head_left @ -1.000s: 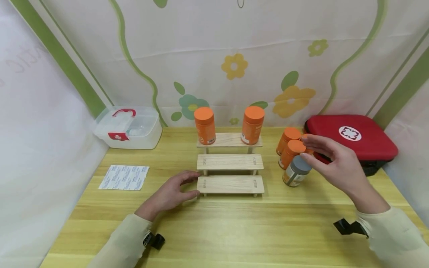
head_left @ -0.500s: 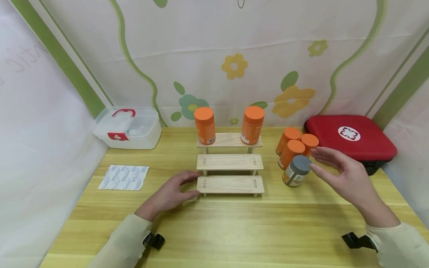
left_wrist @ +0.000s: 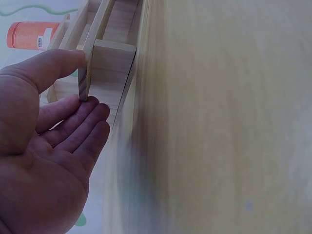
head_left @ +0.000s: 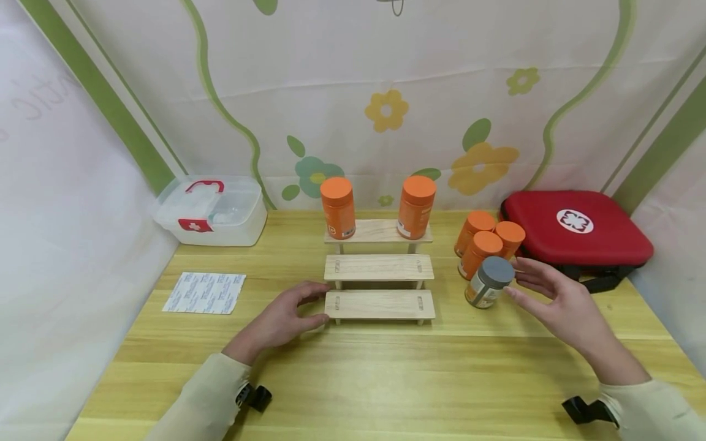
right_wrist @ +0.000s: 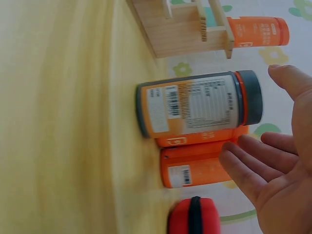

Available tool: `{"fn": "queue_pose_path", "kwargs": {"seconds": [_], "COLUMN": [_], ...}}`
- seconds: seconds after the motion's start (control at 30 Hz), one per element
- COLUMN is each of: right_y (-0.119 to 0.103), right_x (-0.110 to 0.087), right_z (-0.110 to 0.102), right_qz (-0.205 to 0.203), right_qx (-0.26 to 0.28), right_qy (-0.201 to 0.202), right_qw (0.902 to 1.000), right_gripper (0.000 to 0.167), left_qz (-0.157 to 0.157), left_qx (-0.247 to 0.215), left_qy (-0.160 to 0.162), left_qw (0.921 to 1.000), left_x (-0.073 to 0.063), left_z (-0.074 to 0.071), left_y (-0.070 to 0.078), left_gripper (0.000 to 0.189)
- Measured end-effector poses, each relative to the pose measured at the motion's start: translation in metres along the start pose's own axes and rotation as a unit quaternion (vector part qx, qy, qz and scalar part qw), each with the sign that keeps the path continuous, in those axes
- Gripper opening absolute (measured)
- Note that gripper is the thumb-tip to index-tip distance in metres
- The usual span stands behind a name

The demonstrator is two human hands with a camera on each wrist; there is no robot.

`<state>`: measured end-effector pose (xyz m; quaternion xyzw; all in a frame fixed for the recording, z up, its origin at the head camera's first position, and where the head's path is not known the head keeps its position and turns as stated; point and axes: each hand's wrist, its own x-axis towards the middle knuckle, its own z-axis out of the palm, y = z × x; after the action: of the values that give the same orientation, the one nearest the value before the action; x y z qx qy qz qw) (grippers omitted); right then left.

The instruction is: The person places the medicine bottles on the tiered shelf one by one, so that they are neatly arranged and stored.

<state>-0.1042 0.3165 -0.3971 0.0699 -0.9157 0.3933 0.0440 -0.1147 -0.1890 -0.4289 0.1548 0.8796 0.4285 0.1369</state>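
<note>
A three-step wooden display rack (head_left: 380, 304) stands mid-table, and my left hand (head_left: 284, 315) holds the left end of its lowest step. In the left wrist view, the thumb and fingertips of that hand (left_wrist: 58, 131) lie at opposite edges of the step board. Two orange bottles (head_left: 339, 211) stand apart on the top step. Right of the rack, a grey-lidded bottle (head_left: 488, 285) stands upright in front of three orange-lidded bottles (head_left: 480, 251). My right hand (head_left: 562, 306) is just right of the grey lid, thumb and fingers spread, holding nothing; the right wrist view shows a gap between thumb and lid (right_wrist: 252, 97).
A clear first-aid box (head_left: 220, 214) with a red handle stands at the back left. A white printed sheet (head_left: 204, 293) lies in front of it. At the back right is a red first-aid case (head_left: 579, 226) with a black strap. A flowered cloth (head_left: 331, 61) hangs behind.
My right hand has drawn back to the right from over the bottles, then lowered beside the grey-lidded one. My left hand and the rack stay put.
</note>
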Motion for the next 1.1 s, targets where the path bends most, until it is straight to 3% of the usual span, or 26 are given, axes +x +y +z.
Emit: {"fn": "queue_pose_path", "kwargs": {"seconds": [0.37, 0.7, 1.1], "right_y": [0.008, 0.006, 0.006], "right_x": [0.003, 0.006, 0.008], "right_z": [0.019, 0.031, 0.037], "right_qz": [-0.024, -0.034, 0.006], "right_qx": [0.024, 0.060, 0.048], "right_qy": [-0.027, 0.012, 0.040], "right_qw": [0.9991, 0.9975, 0.9980], "right_gripper": [0.081, 0.073, 0.066], "left_qz": [0.008, -0.008, 0.003], "left_qx": [0.003, -0.007, -0.014], "left_qy": [0.002, 0.000, -0.004], "left_qw": [1.0000, 0.9999, 0.9999], "left_x": [0.000, -0.001, 0.000], "left_z": [0.000, 0.000, 0.001], "left_y": [-0.002, 0.000, -0.002], "left_gripper": [0.056, 0.058, 0.057]}}
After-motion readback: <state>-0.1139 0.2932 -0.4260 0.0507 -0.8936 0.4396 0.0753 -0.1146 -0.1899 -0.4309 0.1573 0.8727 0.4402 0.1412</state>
